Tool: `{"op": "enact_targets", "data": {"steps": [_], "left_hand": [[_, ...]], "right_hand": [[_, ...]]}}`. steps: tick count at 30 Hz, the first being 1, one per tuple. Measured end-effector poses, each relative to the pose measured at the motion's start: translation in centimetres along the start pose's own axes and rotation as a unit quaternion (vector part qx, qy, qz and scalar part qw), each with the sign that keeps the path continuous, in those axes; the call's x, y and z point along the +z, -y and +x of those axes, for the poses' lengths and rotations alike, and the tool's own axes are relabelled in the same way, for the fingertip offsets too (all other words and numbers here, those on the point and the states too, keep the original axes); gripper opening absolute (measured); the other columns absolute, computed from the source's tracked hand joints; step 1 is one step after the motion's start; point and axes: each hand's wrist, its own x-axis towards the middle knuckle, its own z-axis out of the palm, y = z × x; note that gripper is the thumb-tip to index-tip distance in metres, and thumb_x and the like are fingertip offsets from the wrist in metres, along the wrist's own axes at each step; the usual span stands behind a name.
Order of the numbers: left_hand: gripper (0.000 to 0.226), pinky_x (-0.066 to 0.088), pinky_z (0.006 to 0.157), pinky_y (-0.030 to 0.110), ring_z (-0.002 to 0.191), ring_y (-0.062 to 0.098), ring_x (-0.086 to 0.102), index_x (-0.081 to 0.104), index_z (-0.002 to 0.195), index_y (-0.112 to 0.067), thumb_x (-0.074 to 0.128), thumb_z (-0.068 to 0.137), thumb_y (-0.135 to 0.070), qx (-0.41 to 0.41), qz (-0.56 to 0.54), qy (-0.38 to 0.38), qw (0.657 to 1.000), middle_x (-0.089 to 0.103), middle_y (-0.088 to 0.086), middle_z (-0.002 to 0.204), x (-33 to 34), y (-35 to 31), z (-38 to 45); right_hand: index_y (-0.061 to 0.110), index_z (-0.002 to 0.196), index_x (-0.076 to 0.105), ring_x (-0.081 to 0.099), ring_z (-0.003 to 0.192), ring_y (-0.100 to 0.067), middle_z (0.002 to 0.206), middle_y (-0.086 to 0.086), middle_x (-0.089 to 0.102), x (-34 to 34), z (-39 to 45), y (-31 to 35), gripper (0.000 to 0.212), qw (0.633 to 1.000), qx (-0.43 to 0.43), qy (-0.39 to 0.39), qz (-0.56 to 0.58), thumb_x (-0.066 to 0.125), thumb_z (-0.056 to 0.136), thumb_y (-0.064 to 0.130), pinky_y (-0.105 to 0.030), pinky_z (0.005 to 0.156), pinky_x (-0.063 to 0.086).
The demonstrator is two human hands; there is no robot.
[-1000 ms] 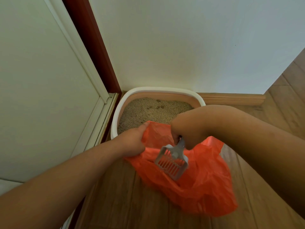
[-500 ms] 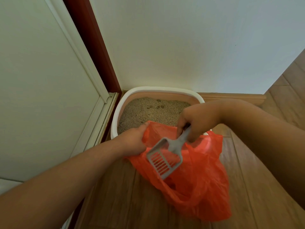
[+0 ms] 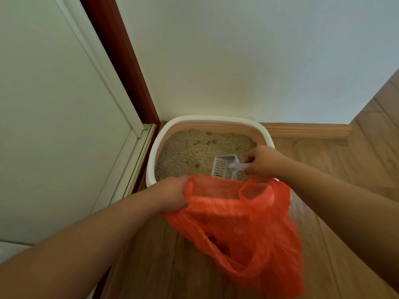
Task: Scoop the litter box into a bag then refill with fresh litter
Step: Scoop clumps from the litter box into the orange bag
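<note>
Now scoop [image 3: 224, 168] over litter, in rt hand [image 3: 262, 160]; bag [image 3: 237, 223] in left [image 3: 172, 194]

bag [image 3: 244, 225] hides litter box [image 3: 151, 160] front; bag blurred

Wall [image 3: 248, 57]: plain white, filling the upper middle and right of the view — a tiny dark speck is seen on it towards the right.
Door [image 3: 49, 100]: a pale panel edged with white moulding, taking up the left side.
Door frame [image 3: 121, 61]: a dark red-brown strip, set between the door and the wall and running down to the floor at the corner.
Skirting board [image 3: 306, 131]: light wood, laid along the foot of the wall on the right.
Floor [image 3: 356, 160]: wood-look planks in warm brown — seams between the boards can be made out on the right and at the bottom.
</note>
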Motion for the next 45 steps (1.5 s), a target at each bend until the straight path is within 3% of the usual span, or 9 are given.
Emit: {"op": "enact_targets", "data": {"steps": [4,9,14,20,24,30,34,39,45], "left_hand": [[0.078,0.05,0.076,0.025,0.11,0.023,0.065,0.031,0.16,-0.029,0.066,0.091,-0.022,0.013,0.015,0.011,1.0,0.062,0.006,0.134,0.3,0.0,0.0],[0.069,0.054,0.084,0.028,0.112,0.022,0.065,0.043,0.155,-0.029,0.065,0.09,-0.022,0.022,0.031,0.013,0.999,0.065,0.005,0.131,0.5,0.2,0.0],[0.056,0.054,0.087,0.029,0.112,0.022,0.066,0.056,0.146,-0.025,0.065,0.091,-0.022,0.036,0.035,0.028,0.998,0.068,0.005,0.127,0.8,0.3,-0.1],[0.042,0.057,0.09,0.035,0.107,0.023,0.066,0.067,0.131,-0.018,0.064,0.09,-0.026,0.04,0.047,0.038,0.997,0.071,0.006,0.119,1.3,0.9,0.5],[0.043,0.053,0.092,0.03,0.113,0.022,0.064,0.067,0.135,-0.024,0.062,0.092,-0.027,0.053,0.046,0.042,0.997,0.07,0.003,0.123,1.4,1.0,0.6],[0.039,0.051,0.089,0.028,0.11,0.02,0.065,0.072,0.128,-0.028,0.059,0.091,-0.028,0.051,0.038,0.053,0.997,0.072,-0.001,0.119,1.8,1.4,1.1],[0.032,0.055,0.088,0.033,0.103,0.019,0.067,0.076,0.119,-0.027,0.058,0.092,-0.029,0.047,0.036,0.06,0.996,0.073,-0.001,0.11,1.6,1.6,1.1],[0.032,0.056,0.091,0.038,0.1,0.018,0.067,0.076,0.117,-0.026,0.057,0.092,-0.032,0.043,0.03,0.063,0.997,0.073,-0.001,0.109,1.5,2.6,0.8],[0.032,0.059,0.09,0.039,0.098,0.016,0.068,0.075,0.12,-0.029,0.057,0.093,-0.034,0.026,0.006,0.056,0.998,0.073,-0.003,0.11,1.2,3.8,0.4]], "right_hand": [[0.013,0.067,0.067,0.051,0.055,-0.016,0.061,-0.001,0.057,0.1,0.6,-1.4,0.018,0.996,0.037,0.0,-0.086,0.069,0.082,0.021,-0.024,0.044,0.032],[0.015,0.063,0.065,0.051,0.053,-0.014,0.059,-0.001,0.058,1.2,1.1,-2.3,0.028,0.992,0.049,0.03,-0.11,0.071,0.084,0.032,-0.024,0.045,0.034],[0.014,0.056,0.058,0.046,0.051,-0.015,0.056,-0.001,0.053,2.1,1.5,-2.5,0.034,0.988,0.028,0.039,-0.146,0.069,0.084,0.03,-0.025,0.045,0.034],[0.01,0.075,0.077,0.046,0.051,-0.013,0.059,0.0,0.058,0.4,1.8,-2.9,0.026,0.988,-0.018,0.062,-0.137,0.07,0.087,0.032,-0.021,0.046,0.033],[0.014,0.066,0.072,0.048,0.049,-0.011,0.057,0.0,0.059,0.4,2.3,-3.5,0.026,0.989,-0.008,0.056,-0.14,0.071,0.086,0.03,-0.02,0.046,0.035],[0.007,0.083,0.078,0.045,0.052,-0.013,0.061,-0.003,0.06,1.7,2.4,-3.0,0.026,0.986,-0.033,0.089,-0.14,0.072,0.085,0.032,-0.022,0.048,0.035],[0.009,0.094,0.079,0.052,0.062,-0.017,0.081,-0.012,0.073,3.5,3.2,-2.7,0.028,0.987,-0.052,0.09,-0.125,0.071,0.082,0.033,-0.027,0.057,0.043],[0.007,0.092,0.079,0.06,0.066,-0.023,0.084,-0.015,0.074,5.8,4.0,-0.5,0.029,0.988,-0.083,0.097,-0.084,0.071,0.085,0.034,-0.034,0.062,0.049],[0.005,0.095,0.079,0.053,0.063,-0.019,0.085,-0.017,0.073,8.6,5.8,2.8,0.028,0.992,-0.079,0.098,-0.034,0.073,0.087,0.031,-0.029,0.057,0.038]]}}
